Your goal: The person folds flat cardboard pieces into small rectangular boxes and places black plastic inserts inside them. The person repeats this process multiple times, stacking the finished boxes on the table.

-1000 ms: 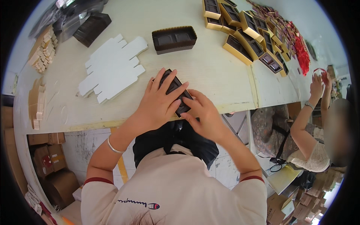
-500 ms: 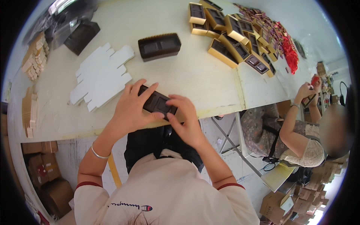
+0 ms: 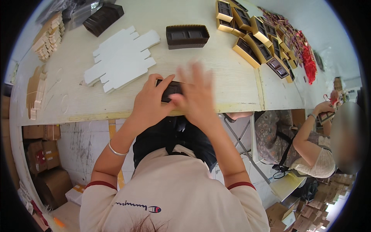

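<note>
Tray [image 3: 171,91], which sits at the near edge of the tabletop [image 3: 235,87], whether boxed I cannot tell, with gold boxes [image 3: 247,54] already lined, white blanks [image 3: 121,58] unfolded and a dark stack [image 3: 187,44] unboxed beyond, is clasped by the left hand [image 3: 148,97] while the blurred right hand [image 3: 197,92] spreads above its other end, contact unclear.

Tray [image 3: 170,89] nr front of tbl [image 3: 232,87], tray stack [image 3: 187,36] behind, card blanks [image 3: 121,60] to L, boxes [image 3: 262,48] to R.
</note>
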A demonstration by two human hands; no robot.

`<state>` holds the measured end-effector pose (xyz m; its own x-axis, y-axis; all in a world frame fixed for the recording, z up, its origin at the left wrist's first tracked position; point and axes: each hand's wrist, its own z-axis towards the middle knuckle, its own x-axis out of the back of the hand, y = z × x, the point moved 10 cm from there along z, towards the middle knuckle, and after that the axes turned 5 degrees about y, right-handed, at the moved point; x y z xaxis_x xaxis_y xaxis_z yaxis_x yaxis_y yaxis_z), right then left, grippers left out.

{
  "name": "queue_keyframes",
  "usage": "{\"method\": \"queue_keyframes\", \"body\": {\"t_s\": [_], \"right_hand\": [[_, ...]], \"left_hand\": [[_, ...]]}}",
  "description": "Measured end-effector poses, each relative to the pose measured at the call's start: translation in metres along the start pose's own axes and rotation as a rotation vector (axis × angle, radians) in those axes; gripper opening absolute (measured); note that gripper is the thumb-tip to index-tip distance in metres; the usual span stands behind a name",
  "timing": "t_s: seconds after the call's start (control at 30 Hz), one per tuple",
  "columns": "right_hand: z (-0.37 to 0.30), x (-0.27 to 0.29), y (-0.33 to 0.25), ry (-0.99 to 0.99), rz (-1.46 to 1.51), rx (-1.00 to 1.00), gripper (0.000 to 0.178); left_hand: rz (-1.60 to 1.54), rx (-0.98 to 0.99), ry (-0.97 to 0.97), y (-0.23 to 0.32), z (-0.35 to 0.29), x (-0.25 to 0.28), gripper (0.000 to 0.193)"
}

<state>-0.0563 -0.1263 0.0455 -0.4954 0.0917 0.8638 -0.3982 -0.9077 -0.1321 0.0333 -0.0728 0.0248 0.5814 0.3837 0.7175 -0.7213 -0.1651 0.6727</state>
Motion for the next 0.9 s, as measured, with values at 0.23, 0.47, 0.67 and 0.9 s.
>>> {"method": "queue_keyframes", "body": {"t_s": [0.23,0.47,0.67,0.9], "right_hand": [[-0.008,0.017,0.021,0.095,0.427,-0.066,0.061],[-0.035,0.017,0.011,0.133,0.283,-0.028,0.053],[-0.039,0.015,0.005,0.269,0.249,-0.012,0.047],[-0.013,0.067,0.073,0.255,0.112,-0.022,0.048]], "left_hand": [[0.019,-0.278,0.045,0.009,-0.018,0.016,0.054],[0.101,-0.439,0.122,0.014,-0.025,-0.001,0.044],[0.052,-0.412,0.144,0.017,-0.028,0.009,0.050],[0.167,-0.398,0.423,-0.001,-0.046,0.070,0.047]]}}
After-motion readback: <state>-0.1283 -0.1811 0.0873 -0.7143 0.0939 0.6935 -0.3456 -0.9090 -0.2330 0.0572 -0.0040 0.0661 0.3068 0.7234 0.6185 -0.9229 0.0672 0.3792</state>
